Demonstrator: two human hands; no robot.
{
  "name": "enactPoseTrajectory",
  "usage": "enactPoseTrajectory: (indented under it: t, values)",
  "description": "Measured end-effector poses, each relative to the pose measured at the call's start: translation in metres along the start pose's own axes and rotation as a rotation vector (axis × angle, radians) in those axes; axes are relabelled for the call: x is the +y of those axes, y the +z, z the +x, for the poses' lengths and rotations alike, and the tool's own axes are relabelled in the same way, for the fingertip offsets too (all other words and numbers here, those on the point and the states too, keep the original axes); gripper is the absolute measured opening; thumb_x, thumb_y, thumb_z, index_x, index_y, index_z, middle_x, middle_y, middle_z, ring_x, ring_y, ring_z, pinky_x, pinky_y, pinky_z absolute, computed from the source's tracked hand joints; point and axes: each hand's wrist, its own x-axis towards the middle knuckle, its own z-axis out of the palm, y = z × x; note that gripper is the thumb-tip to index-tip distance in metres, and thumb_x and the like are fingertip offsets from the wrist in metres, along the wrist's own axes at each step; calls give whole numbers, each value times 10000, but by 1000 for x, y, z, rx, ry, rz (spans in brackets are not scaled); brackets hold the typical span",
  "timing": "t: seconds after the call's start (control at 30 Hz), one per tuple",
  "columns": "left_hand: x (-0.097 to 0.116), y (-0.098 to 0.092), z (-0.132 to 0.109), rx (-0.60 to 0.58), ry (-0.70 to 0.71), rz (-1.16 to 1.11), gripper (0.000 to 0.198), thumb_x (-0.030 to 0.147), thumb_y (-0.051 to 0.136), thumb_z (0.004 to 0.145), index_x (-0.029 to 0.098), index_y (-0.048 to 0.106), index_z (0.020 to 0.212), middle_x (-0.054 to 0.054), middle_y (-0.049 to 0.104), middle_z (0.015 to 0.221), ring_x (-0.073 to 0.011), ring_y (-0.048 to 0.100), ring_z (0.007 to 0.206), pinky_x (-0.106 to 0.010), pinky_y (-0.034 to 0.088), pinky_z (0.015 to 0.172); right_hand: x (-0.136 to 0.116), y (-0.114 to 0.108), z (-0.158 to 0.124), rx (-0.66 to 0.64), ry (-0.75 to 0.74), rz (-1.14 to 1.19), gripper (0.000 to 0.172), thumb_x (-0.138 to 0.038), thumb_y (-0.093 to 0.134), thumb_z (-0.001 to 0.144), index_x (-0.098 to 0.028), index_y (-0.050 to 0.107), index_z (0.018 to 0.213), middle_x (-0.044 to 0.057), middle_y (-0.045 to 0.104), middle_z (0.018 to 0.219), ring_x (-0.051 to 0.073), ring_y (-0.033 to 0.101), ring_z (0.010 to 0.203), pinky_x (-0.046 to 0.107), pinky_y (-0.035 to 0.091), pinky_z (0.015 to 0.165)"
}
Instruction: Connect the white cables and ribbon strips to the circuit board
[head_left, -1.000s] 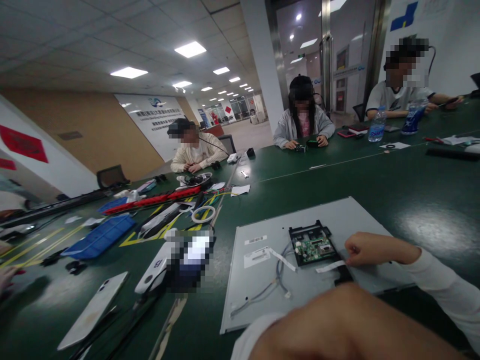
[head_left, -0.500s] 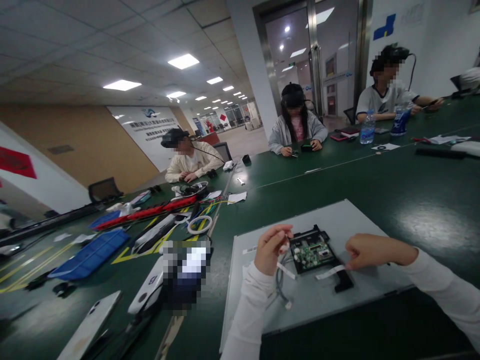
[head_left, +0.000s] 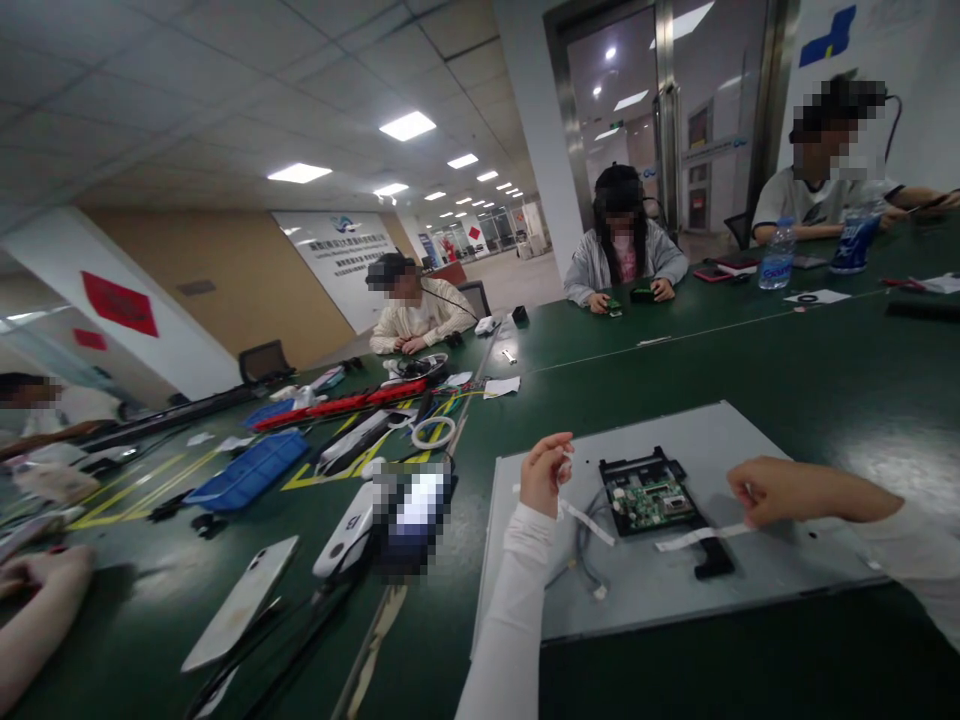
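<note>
A black frame (head_left: 660, 452) carrying a green circuit board (head_left: 652, 507) lies on a large grey metal panel (head_left: 705, 425). My left hand (head_left: 546, 475) is raised over the panel's left part, fingers curled together; whatever is between them is too small to make out. By its wrist a white flat strip (head_left: 592, 522) and a grey cable (head_left: 585, 565) lie on the panel. My right hand (head_left: 772, 490) is closed on the right of the board. Another white flat strip (head_left: 701, 538) runs from the frame's lower side to its fingertips; whether it is pinched cannot be seen.
On the left stand a blue tray (head_left: 251, 475), a white phone (head_left: 244, 600), a white device (head_left: 349, 530) and a blurred lit screen (head_left: 416, 520). Cables and a red strip (head_left: 345, 402) lie beyond. Co-workers sit across the table; another person's hand (head_left: 56, 580) rests at far left.
The view has turned left, bringing another person's hand into sight. My left hand has drawn away from the frame, and my right hand has moved right, showing more of the strip.
</note>
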Motion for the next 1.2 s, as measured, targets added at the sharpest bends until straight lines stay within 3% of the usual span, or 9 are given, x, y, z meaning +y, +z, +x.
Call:
enactPoseTrajectory:
  t: [0.23, 0.37, 0.5, 0.7, 0.87, 1.0, 1.2]
  values:
    - [0, 6, -6, -38, -77, -23, 306, 159, 546, 528, 127, 611, 826, 0, 543, 682, -45, 429, 478, -177, 285, 427, -14, 8, 8, 50, -42, 31, 302, -458, 496, 698, -157, 517, 690, 21, 564, 679, 125, 485, 587, 210, 299, 496]
    - [-1, 11, -9, -55, -98, -26, 340, 130, 542, 504, 137, 609, 837, -10, 564, 718, -61, 462, 516, -188, 329, 469, -14, 11, 9, 28, -30, 28, 227, -379, 527, 679, -154, 529, 710, 25, 572, 703, 123, 490, 590, 209, 297, 496]
    - [0, 15, -13, -91, -110, -28, 359, 121, 559, 498, 150, 602, 853, -20, 581, 773, -86, 502, 588, -205, 375, 531, -14, 6, 8, 168, -38, 19, 188, -337, 489, 713, -155, 534, 722, 16, 558, 656, 121, 485, 580, 217, 313, 513]
    - [1, 22, -18, -158, -137, 9, 368, 130, 580, 515, 151, 585, 883, -44, 599, 837, -137, 544, 693, -245, 414, 609, -62, 2, 26, 423, -216, 340, 314, -432, 446, 766, -146, 546, 847, 39, 586, 781, 136, 528, 701, 233, 388, 611]
    - [-4, 26, -21, -230, -164, 9, 392, 120, 582, 504, 149, 581, 894, -51, 601, 858, -154, 555, 723, -261, 421, 622, -107, 5, 57, 452, -268, 577, 374, -449, 513, 722, -122, 539, 903, 49, 590, 785, 116, 522, 628, 223, 391, 547]
    - [-8, 25, -20, -245, -161, 23, 395, 113, 577, 500, 147, 584, 894, -51, 596, 861, -152, 553, 717, -251, 424, 602, -119, -1, 71, 485, -309, 611, 255, -369, 562, 688, -127, 536, 764, 9, 554, 642, 95, 494, 567, 203, 374, 512]
    - [-6, 23, -19, -218, -132, -19, 393, 123, 616, 516, 164, 580, 905, -64, 591, 938, -197, 529, 882, -277, 465, 652, -129, -11, 68, 631, -431, 504, 161, -307, 525, 725, -155, 556, 769, 8, 573, 696, 107, 522, 638, 218, 401, 583]
